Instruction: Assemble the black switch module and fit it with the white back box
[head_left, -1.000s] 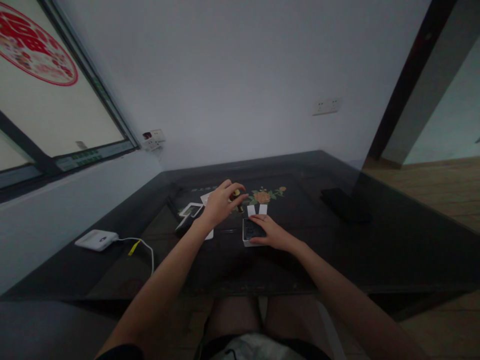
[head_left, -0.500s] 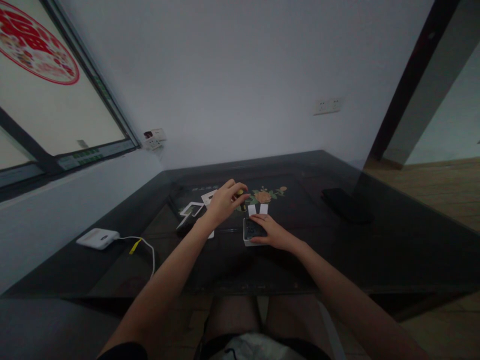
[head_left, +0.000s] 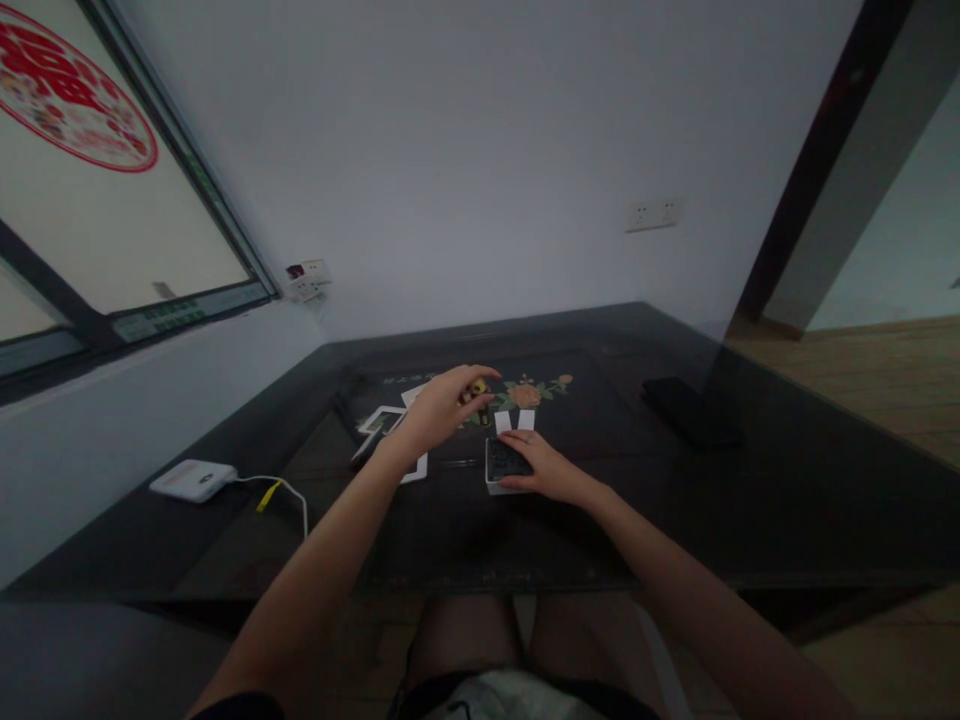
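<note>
My left hand [head_left: 439, 407] is raised over the dark table [head_left: 787, 480] and pinches a small yellow-topped object [head_left: 477, 387] between thumb and fingers. My right hand [head_left: 544, 468] rests flat on a small white-edged box with a dark inside [head_left: 501, 463], holding it down. Two white flaps [head_left: 514, 420] stick up from the far side of that box. Just left of my left wrist lie a white-framed device [head_left: 381, 420] and a white card [head_left: 415, 467].
A white box with a cable and yellow tag [head_left: 193, 479] lies at the table's left. A black flat object [head_left: 688, 408] sits at the right. Flower decoration [head_left: 536, 389] shows under the glass. Wall sockets [head_left: 306, 279] are behind; my knees are below the table edge.
My left hand has shifted slightly, its fingers stretching forward around the small yellow-topped object. My right hand has stayed on the box.
</note>
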